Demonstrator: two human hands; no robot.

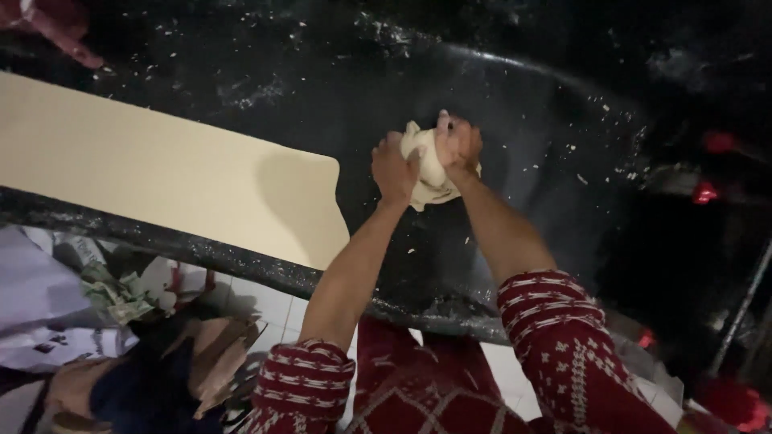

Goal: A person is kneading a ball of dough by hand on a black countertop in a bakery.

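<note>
Head view, dough lump (428, 173) between both hands' fingers (460, 145)

A dark, almost black table (241, 88) carries everything, its surface dusted with white specks and crumbs, thickest toward the far side and along its near edge. A long, pale cream board (161, 173) with a rounded corner lies flat on its left part. A lump of pale dough (429, 170) rests on the dark surface just beside the board's right end.
</note>
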